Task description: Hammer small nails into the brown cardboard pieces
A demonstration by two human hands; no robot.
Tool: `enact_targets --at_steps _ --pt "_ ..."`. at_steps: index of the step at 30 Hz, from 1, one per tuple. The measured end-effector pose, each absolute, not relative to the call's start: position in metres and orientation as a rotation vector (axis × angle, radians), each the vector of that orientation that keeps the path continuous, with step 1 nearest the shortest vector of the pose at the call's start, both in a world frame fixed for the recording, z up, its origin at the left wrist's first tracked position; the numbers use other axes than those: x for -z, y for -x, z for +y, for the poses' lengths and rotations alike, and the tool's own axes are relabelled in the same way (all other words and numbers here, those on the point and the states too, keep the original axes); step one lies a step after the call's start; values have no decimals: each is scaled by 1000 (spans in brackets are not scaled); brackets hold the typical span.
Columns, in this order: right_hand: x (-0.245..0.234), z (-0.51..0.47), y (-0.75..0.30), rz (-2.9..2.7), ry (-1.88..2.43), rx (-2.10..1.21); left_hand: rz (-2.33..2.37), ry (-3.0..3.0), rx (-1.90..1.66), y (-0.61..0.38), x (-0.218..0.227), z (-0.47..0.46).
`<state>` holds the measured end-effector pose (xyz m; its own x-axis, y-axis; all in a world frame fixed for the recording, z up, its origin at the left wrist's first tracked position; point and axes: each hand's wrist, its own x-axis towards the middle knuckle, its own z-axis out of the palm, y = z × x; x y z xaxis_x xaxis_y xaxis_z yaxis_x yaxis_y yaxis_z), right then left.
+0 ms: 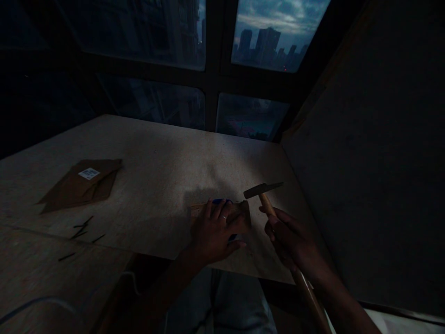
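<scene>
My right hand [287, 232] is wrapped round the wooden handle of a hammer [267, 202]. The hammer's dark metal head is raised above the table, to the right of a brown block [247, 218] that looks like wood. Over that block lies my left hand [217, 232], palm down, fingers spread and thumb stretched out towards the block's right side. A ring shows on one finger. Something blue [222, 201] peeks out beyond the fingertips and again by the thumb; my hand hides most of it. A small dark point at the block's upper right edge is too dim to make out.
On the pale table [156, 185], several thin dark nails [81, 229] lie loose at the left. Beyond them rests a flat brown paper packet [83, 183] with a white label. A pale cable [41, 300] curves at lower left. A wall [365, 162] bounds the right; windows stand behind.
</scene>
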<state>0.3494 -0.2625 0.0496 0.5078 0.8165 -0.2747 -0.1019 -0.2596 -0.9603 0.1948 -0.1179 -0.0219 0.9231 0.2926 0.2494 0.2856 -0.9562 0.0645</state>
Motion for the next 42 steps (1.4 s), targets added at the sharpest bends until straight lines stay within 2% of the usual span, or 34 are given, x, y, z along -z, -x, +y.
enact_targets --at_steps 10,16,26,35,42 --pt "-27 -252 -359 -383 1454 -950 474 -3075 -379 -194 23 -117" --pt "-10 -213 -376 -622 1674 -674 465 -3088 -380 -195 26 -116" --pt "0 -188 -377 -814 1744 -766 459 -3087 -432 -194 24 -117" --pt "7 -187 -368 -872 1666 -650 470 -3060 -394 -195 24 -118" --pt "10 -188 -364 -805 1677 -680 480 -3055 -377 -195 24 -118"
